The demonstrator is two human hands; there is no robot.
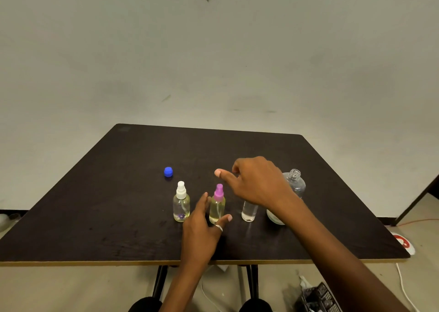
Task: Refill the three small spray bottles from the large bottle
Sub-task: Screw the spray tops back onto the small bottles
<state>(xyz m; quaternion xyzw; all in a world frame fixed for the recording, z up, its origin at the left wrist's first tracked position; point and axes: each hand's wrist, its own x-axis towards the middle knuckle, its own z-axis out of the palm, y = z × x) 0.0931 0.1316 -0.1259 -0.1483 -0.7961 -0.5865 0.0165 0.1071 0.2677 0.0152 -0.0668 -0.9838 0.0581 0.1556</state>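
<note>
Three small bottles stand in a row on the dark table (95, 204). The white-capped bottle (181, 202) and the pink-capped bottle (217, 204) hold yellowish liquid. A third small bottle (249, 213) holds clear liquid; its top is hidden by my right hand. The large clear bottle (294, 184) stands uncapped at the right, partly behind my right arm. Its blue cap (168, 171) lies at the back left. My left hand (202, 226) curls loosely around the pink-capped bottle, fingers apart. My right hand (256, 181) hovers above the third bottle, fingers spread; whether it holds anything is hidden.
The table's front edge runs just below my left wrist. A white wall stands behind the table. On the floor lie a black wire basket (318, 297), white cables (403, 288) and a red and white object (403, 242) at the right.
</note>
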